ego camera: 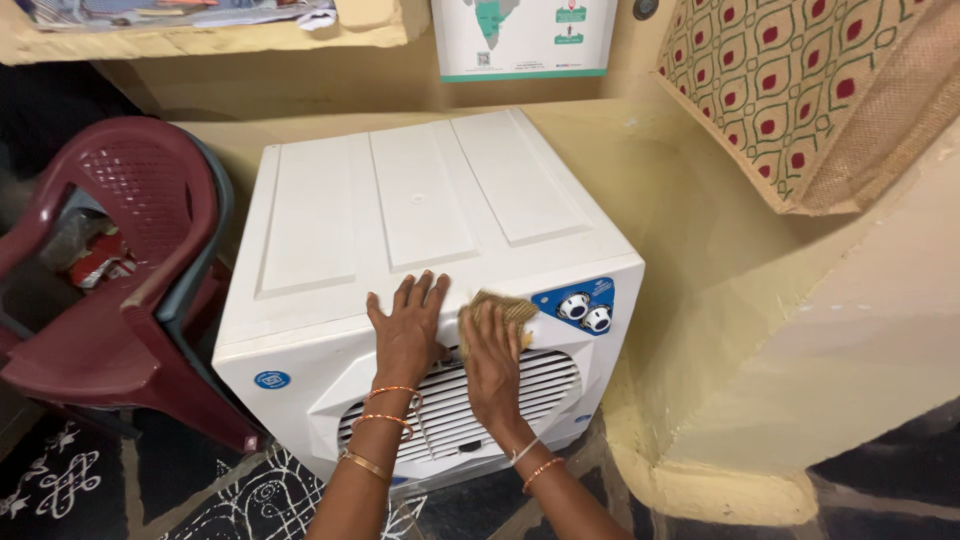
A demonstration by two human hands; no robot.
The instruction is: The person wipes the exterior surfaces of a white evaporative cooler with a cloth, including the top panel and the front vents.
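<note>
Fingers (418, 296) of the left hand (405, 335) are spread and laid flat over the near top edge of the white air cooler (400, 210). Fingers of the right hand (492, 362) are pressed together around a tan cloth (500, 312), which is held against the cooler's front upper edge, just left of a blue control panel (577, 305) with two white knobs. Horizontal vent slats (545, 385) are seen below both hands. The cooler's casing is boxy, with three raised panels on top; it stands on the floor against a yellow wall (720, 260). Maroon plastic chairs (130, 260) are stacked at left.
</note>
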